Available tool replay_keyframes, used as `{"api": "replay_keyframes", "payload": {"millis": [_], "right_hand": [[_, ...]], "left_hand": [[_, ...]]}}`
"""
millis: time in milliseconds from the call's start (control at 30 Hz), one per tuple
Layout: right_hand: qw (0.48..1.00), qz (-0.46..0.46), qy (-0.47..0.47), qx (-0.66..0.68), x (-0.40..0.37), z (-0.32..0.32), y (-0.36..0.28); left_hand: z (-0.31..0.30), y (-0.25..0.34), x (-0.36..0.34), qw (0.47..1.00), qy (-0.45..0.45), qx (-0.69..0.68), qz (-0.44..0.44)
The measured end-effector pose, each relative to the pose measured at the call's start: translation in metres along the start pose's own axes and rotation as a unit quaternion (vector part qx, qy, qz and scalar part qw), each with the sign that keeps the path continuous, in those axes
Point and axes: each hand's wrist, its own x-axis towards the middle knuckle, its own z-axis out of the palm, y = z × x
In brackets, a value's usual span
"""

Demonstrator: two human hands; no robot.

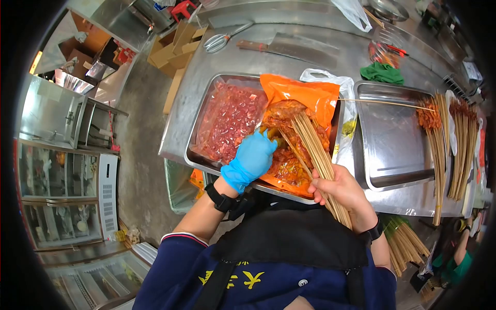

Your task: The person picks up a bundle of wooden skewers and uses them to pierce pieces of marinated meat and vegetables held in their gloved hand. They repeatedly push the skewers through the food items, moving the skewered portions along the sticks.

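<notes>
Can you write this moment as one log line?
left hand: gloved, on meat in bag | right hand: holds skewers | tray: under bag

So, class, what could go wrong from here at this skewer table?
1. The skewers in the bare right hand have their tips in the marinated meat, beside the gloved left hand; a slip could prick it or tear the glove.
2. The ungloved hand sits close to the raw meat and may get contaminated.
3. The loose skewer lying across the steel tray could roll off.
</notes>
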Motion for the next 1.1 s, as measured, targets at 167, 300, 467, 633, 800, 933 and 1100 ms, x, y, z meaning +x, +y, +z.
{"api": "replay_keyframes", "payload": {"millis": [167, 300, 467, 633, 800, 933, 1100], "right_hand": [[1.000, -0.001, 0.001, 0.007, 0.001, 0.000, 0.002], [1.000, -0.007, -0.001, 0.007, 0.000, 0.000, 0.000], [1.000, -0.007, -0.003, 0.005, 0.000, 0.001, 0.000], [1.000, -0.006, -0.004, -0.001, 0.000, 0.001, -0.001], [1.000, -0.010, 0.001, 0.000, -0.001, 0.001, 0.000], [1.000, -0.006, 0.002, -0.009, 0.000, 0.001, 0.001], [1.000, -0.012, 0.000, 0.001, 0.000, 0.000, 0.001]], "left_hand": [[-0.002, 0.000, 0.000, 0.993, -0.051, 0.100, 0.028], [-0.010, 0.001, 0.004, 0.987, -0.081, 0.136, 0.024], [-0.016, -0.012, -0.008, 0.997, 0.013, 0.040, -0.062], [-0.011, -0.035, -0.008, 0.968, -0.004, -0.198, -0.157], [-0.016, -0.031, -0.004, 0.968, -0.076, -0.112, -0.212], [-0.007, -0.040, 0.003, 0.932, -0.074, -0.233, -0.269], [-0.013, -0.028, 0.006, 0.956, -0.069, -0.204, -0.197]]}}
